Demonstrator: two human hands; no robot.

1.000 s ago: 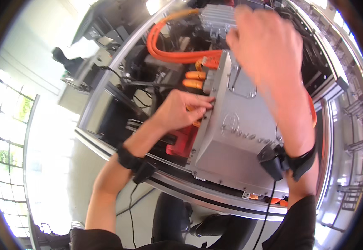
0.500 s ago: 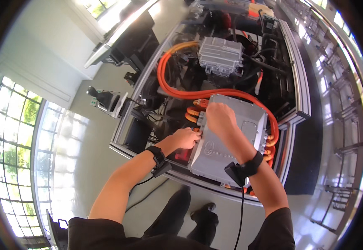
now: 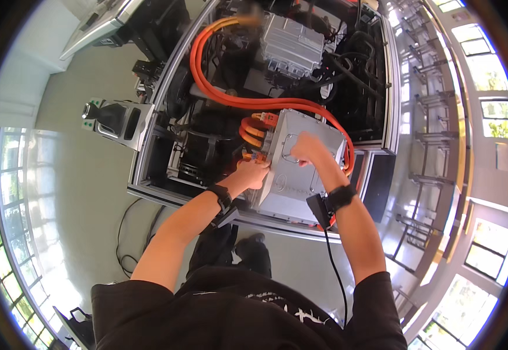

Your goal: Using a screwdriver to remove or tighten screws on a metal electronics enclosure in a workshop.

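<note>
A grey metal box with a raised lid lies between my hands in an aluminium frame. My left hand is at its left side, fingers curled against the box's edge just below an orange cable connector. The fingertips are partly hidden, so what they grip cannot be made out. My right hand is closed over the upper part of the lid, near a rounded outline there. Anything held in it is hidden by the fingers. Thick orange cables loop out of the box's left side above my left hand.
Long orange cables curve behind the box toward a second, ribbed grey metal unit. The aluminium frame borders the setup. A gear-shift lever stands on a panel at the left. A black cord hangs from my right wrist strap.
The view has shifted, so the frame and box sit further left and higher. My right hand has moved from the box's upper left corner toward the middle of its lid. My left hand stays at the left side.
</note>
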